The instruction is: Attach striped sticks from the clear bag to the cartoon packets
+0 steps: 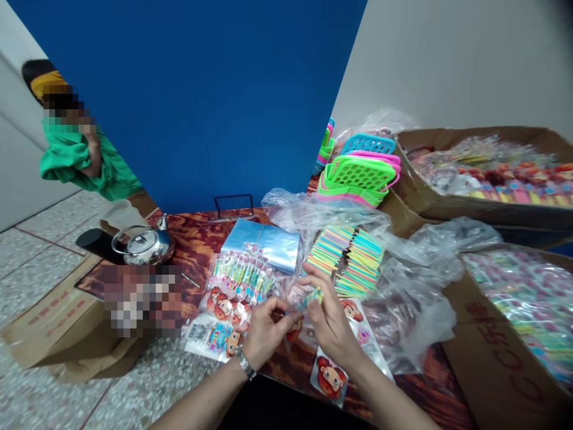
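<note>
Just above the table's front edge, my left hand (267,332), with a watch at the wrist, has its fingers pinched on the edge of a small clear bag. My right hand (330,322) holds a small bundle of yellow and green sticks (314,296) at the bag's mouth. Left of my hands lie filled packets (244,278) with printed red-haired cartoon heads. Behind my right hand, two rows of colourful sticks (347,257) rest on clear plastic. A blue stack of clear bags (264,240) lies behind the packets. A cartoon card (330,375) is below my right hand.
A metal kettle (145,245) stands on the left of the patterned table (192,230). Stacked plastic baskets (360,173) are at the back right. Cardboard boxes (492,358) of packets fill the right side. A person in green (85,158) is at the far left, beyond a blue panel (215,101).
</note>
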The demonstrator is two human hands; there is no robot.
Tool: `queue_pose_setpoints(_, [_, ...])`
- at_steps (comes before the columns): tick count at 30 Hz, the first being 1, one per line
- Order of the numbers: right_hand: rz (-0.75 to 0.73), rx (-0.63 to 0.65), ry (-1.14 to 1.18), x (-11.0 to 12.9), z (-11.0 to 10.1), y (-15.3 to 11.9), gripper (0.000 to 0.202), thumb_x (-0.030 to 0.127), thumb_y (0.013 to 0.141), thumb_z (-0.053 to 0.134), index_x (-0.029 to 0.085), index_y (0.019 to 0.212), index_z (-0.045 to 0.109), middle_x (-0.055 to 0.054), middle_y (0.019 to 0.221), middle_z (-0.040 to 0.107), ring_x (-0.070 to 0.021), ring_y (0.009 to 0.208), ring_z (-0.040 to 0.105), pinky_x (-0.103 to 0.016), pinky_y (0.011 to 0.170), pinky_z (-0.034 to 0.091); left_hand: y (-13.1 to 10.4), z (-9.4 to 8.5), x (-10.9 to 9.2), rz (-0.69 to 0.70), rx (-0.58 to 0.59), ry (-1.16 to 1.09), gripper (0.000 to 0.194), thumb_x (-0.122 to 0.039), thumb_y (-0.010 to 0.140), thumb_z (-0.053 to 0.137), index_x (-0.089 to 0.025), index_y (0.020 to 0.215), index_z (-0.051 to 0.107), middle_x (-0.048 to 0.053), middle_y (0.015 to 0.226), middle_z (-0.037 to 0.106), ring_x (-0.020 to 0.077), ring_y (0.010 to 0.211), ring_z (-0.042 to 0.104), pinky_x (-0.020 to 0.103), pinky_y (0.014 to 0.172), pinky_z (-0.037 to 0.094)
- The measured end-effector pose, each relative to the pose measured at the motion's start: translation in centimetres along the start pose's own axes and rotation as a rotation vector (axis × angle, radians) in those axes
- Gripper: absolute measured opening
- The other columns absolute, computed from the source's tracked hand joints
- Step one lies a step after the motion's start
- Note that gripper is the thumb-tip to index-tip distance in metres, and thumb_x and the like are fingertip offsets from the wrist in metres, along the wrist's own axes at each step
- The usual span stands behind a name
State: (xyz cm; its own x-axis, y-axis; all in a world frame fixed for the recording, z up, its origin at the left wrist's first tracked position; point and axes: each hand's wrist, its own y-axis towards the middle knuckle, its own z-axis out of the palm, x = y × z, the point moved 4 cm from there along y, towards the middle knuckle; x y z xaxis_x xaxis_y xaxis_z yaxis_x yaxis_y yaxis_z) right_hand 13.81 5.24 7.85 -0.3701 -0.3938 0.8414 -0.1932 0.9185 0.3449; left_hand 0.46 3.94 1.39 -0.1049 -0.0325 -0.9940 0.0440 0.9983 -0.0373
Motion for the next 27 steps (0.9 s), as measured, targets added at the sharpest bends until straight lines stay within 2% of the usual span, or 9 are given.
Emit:
queue_pose_setpoints(3, [-0.086, -0.002, -0.103, 0.4, -2.1, 0.0, 0.042, 0.045, 0.09, 0.033, 0.02, 0.123, 0.041, -0.013, 0.127, 0.043, -0.025, 0.121, 0.039, -0.045, 0.1, 0.032, 0.1, -0.6, -0.5, 0.1, 0.024, 0.058, 0.014, -0.027, 0.074, 0.064, -0.014, 0.078, 0.064, 0.004, 0.074, 0.067, 0.0147, 0.065, 0.061, 0.022, 0.061, 0.048])
queue_pose_setpoints(6, [-0.191, -0.034, -0.209, 1.0, -3.9, 0.1, 0.028, 0.029, 0.089, 0.04, 0.022, 0.115, 0.047, -0.01, 0.117, 0.051, -0.0217, 0.112, 0.048, -0.041, 0.094, 0.039, 0.0, -1.0, -0.9, 0.179, 0.044, 0.106, 0.011, -0.024, 0.077, 0.062, -0.015, 0.082, 0.066, 0.005, 0.079, 0.069, 0.0154, 0.07, 0.063, 0.023, 0.064, 0.049])
queue_pose_setpoints(8, [-0.306, 0.003, -0.315, 1.5, -4.2, 0.1, 0.022, 0.022, 0.085, 0.048, 0.023, 0.107, 0.052, -0.009, 0.111, 0.054, -0.0209, 0.106, 0.052, -0.04, 0.091, 0.042, -0.1, -1.1, -0.9, 0.22, 0.044, 0.131, 0.011, -0.023, 0.078, 0.06, -0.015, 0.083, 0.066, 0.005, 0.081, 0.07, 0.0158, 0.073, 0.064, 0.023, 0.066, 0.05])
queue_pose_setpoints(11, [-0.429, 0.018, -0.441, 1.9, -4.1, 0.0, 0.022, 0.019, 0.079, 0.056, 0.022, 0.101, 0.056, -0.009, 0.103, 0.057, -0.0205, 0.099, 0.055, -0.044, 0.093, 0.04, -0.3, -1.2, -0.8, 0.277, 0.034, 0.156, 0.01, -0.021, 0.08, 0.058, -0.016, 0.085, 0.066, 0.006, 0.085, 0.07, 0.0161, 0.078, 0.064, 0.024, 0.071, 0.05])
queue_pose_setpoints(17, [-0.452, 0.106, -0.502, 1.2, -2.9, -0.1, 0.008, 0.02, 0.082, 0.056, 0.022, 0.089, 0.059, -0.004, 0.087, 0.064, -0.0146, 0.082, 0.06, -0.042, 0.093, 0.039, -0.5, -0.9, -0.9, 0.374, 0.03, 0.192, 0.011, -0.018, 0.082, 0.056, -0.016, 0.087, 0.065, 0.006, 0.089, 0.07, 0.0162, 0.083, 0.064, 0.026, 0.077, 0.05])
queue_pose_setpoints(22, [-0.433, 0.117, -0.488, 1.4, -3.6, 0.2, 0.012, 0.022, 0.08, 0.059, 0.02, 0.092, 0.059, -0.005, 0.087, 0.066, -0.0149, 0.082, 0.06, -0.037, 0.089, 0.041, -0.5, -1.2, -1.0, 0.376, 0.014, 0.188, 0.01, -0.017, 0.082, 0.056, -0.016, 0.085, 0.065, 0.006, 0.086, 0.07, 0.0159, 0.081, 0.065, 0.025, 0.074, 0.051])
queue_pose_setpoints(27, [-0.409, 0.193, -0.545, 1.4, -3.5, 0.5, 0.005, 0.022, 0.083, 0.056, 0.02, 0.081, 0.06, -0.003, 0.081, 0.065, -0.0143, 0.075, 0.059, -0.037, 0.086, 0.042, -0.7, -0.9, -1.1, 0.412, 0.013, 0.201, 0.011, -0.017, 0.083, 0.054, -0.016, 0.088, 0.064, 0.007, 0.088, 0.069, 0.0159, 0.083, 0.064, 0.026, 0.077, 0.05])
